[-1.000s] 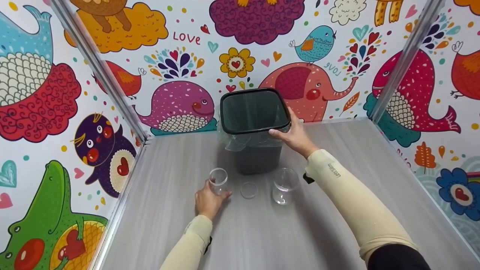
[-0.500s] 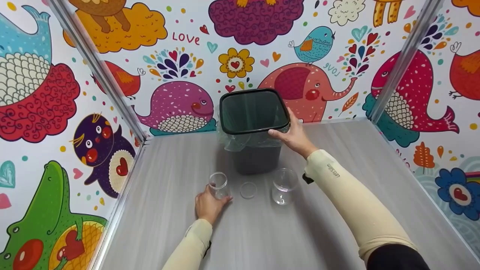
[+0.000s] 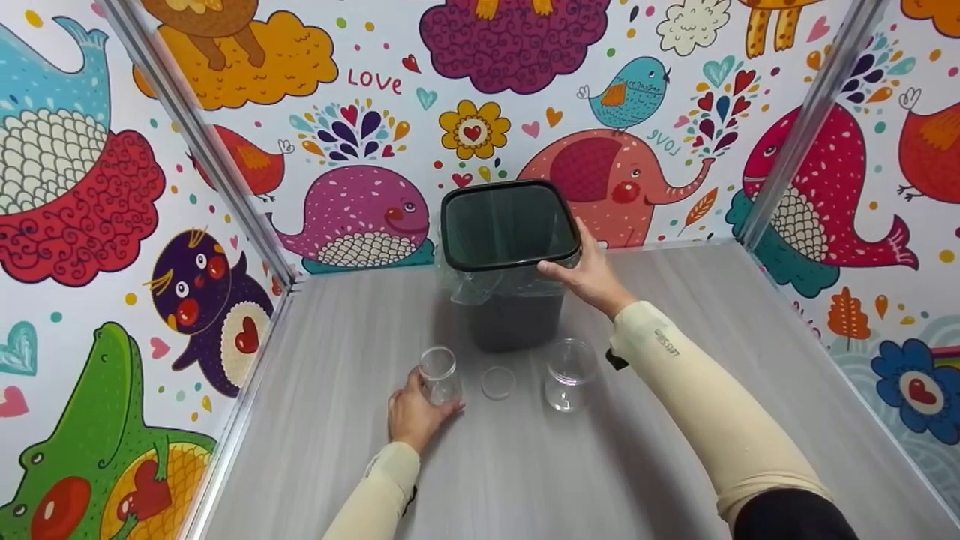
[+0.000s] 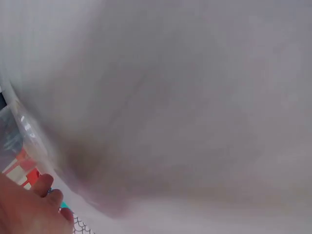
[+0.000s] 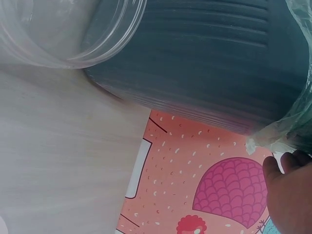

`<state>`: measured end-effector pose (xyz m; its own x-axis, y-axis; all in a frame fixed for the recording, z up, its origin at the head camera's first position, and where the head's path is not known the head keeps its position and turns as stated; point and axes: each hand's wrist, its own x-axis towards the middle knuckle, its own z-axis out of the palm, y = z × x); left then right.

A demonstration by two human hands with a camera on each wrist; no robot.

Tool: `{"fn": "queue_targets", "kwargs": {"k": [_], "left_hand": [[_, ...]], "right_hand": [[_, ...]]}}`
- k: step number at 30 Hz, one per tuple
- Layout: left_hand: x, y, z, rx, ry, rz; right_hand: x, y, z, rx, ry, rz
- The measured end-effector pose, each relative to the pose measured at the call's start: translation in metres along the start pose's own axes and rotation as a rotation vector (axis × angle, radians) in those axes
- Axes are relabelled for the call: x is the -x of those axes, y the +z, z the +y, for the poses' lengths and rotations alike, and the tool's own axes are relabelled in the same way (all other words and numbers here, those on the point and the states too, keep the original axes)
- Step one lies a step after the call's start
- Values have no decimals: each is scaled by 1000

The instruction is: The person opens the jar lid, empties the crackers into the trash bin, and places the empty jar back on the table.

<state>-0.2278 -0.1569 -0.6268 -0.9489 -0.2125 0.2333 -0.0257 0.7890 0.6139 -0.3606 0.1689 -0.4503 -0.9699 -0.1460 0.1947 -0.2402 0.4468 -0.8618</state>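
Note:
My left hand (image 3: pixel 418 409) curls round a small clear plastic jar (image 3: pixel 441 381), open at the top, low over the table left of the bin. In the left wrist view that hand (image 4: pixel 36 207) shows at the lower left, beside the clear jar wall (image 4: pixel 29 131). My right hand (image 3: pixel 589 274) grips the black rim of a dark grey trash can (image 3: pixel 517 319) at its near right corner, thumb on the front. A thin green bag (image 3: pixel 469 285) lines the can and folds over its rim. The right wrist view shows my fingers (image 5: pixel 287 168) at the liner edge.
A second clear jar (image 3: pixel 566 390), with a wide rim, stands in front of the can near my right forearm. Between the jars lies a clear round disc like a lid (image 3: pixel 497 382). Cartoon-printed walls (image 3: pixel 375 45) border the grey table (image 3: pixel 502 472) behind and at the sides.
My left hand's jar has come slightly down and nearer to me. My right hand keeps its place on the can's rim.

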Motion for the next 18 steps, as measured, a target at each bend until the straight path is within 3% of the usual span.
{"fn": "queue_targets", "kwargs": {"k": [8, 18], "left_hand": [[-6, -25, -13, -4, 64, -45], [-25, -74, -41, -131, -15, -61]], "right_hand": [[0, -5, 6, 15, -19, 9], [8, -20, 30, 33, -25, -3]]}}
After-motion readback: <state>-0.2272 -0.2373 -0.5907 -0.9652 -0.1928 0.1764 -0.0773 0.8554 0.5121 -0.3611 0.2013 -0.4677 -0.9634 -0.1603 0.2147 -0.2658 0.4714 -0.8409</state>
